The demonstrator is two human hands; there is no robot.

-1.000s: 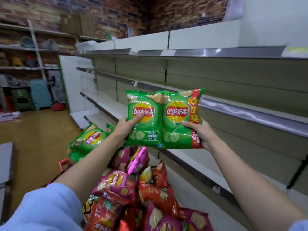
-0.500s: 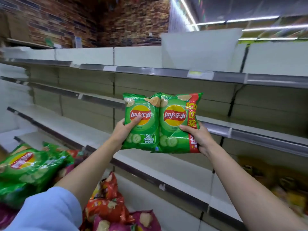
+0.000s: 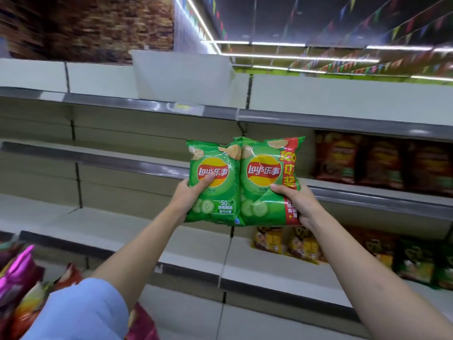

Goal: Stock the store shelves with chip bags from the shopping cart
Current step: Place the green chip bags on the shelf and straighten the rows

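Hands raise two green chip bags side by side before the grey shelves (image 3: 152,165). The left hand (image 3: 188,197) pinches the left bag (image 3: 215,182) at its lower left corner, thumb pressed across the red and yellow logo, fingers hidden behind the pack. The right hand (image 3: 297,204) clamps the right bag (image 3: 266,180) at its lower right corner, thumb laid on the front below the logo, the other fingers out of sight behind. Both bags stand upright, their inner edges touching, and the right bag carries a red stripe down its outer side. They hang in the air in front of the middle tier of the shelves, touching none of the boards. On that tier, right of the right bag, dark red bags (image 3: 382,160) stand in a blurred row. One tier lower, below the right bag, yellow bags (image 3: 286,244) stand at the shelf edge, with green bags (image 3: 414,261) further right. A light blue sleeve (image 3: 81,312) covers the left upper arm at the lower left. Beside it lie pink and red bags (image 3: 17,273), blurred, well below the left bag.
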